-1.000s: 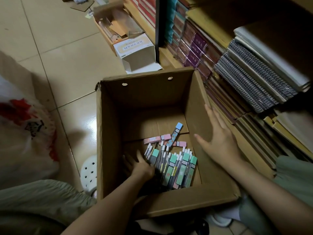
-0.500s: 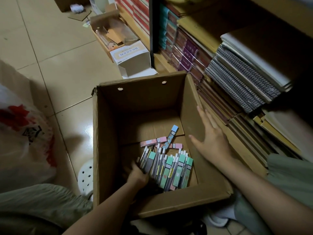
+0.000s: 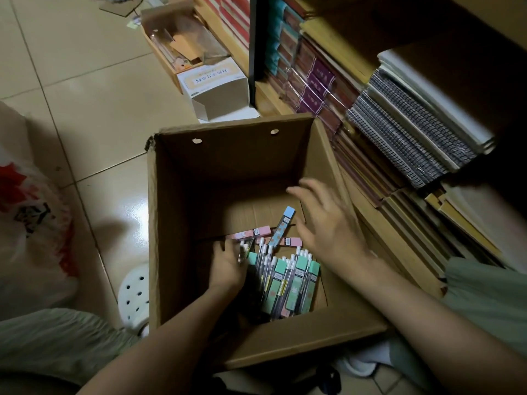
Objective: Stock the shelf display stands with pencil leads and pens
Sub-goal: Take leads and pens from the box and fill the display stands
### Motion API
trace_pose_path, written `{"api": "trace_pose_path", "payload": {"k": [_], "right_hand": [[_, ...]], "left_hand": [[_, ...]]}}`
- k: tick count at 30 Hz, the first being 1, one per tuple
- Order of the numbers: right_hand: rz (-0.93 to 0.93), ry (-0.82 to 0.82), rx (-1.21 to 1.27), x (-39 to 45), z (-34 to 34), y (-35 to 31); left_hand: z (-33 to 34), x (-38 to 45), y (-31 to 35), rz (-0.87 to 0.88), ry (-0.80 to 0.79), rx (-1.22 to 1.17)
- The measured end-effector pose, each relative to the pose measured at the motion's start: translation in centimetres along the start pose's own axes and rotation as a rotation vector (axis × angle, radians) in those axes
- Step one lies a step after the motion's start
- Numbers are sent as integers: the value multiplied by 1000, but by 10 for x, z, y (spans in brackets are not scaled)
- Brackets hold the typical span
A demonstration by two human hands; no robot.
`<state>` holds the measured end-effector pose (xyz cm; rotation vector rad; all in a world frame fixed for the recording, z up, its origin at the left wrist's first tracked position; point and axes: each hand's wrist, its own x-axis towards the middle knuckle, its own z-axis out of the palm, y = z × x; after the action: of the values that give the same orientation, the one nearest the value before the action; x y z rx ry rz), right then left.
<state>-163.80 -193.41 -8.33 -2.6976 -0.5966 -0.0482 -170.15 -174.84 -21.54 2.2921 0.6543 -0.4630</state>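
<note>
Cardboard box open-topped — far half of floor bare, tall walls hemming sides

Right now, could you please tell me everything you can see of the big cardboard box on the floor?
The cardboard box is plain brown corrugated card, open at the top, standing upright on the tiled floor against the shelf. Its far wall has two small punched holes; the top left corner is slightly torn. It is mostly empty: mint-green packs and a few pink and blue ones lie on its bottom. The left hand reaches among them, the right hand hovers inside, fingers spread.
</note>
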Motion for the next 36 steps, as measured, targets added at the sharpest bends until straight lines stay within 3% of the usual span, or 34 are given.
{"api": "trace_pose_path", "payload": {"k": [3,6,12,19,25,30,33,36], "right_hand": [[288,-384,158,0,30,-8],[505,-676,23,-11,57,3],[561,-843,-161,-14,88,7],[519,-715,-110,-20,97,9],[670,-611,116,-22,98,13],[762,-500,292,-18,88,11],[778,-382,463,-12,76,10],[774,-267,597,-2,62,7]], "left_hand": [[-1,18,5,89,70,-11],[4,32,4,71,72,-6],[20,41,4,42,107,-12],[26,46,17,-71,102,-36],[22,36,22,-42,150,-274],[5,18,36,-144,134,-722],[-15,11,46,-182,-2,-1103],[-30,9,49,-202,-92,-1321]]}}
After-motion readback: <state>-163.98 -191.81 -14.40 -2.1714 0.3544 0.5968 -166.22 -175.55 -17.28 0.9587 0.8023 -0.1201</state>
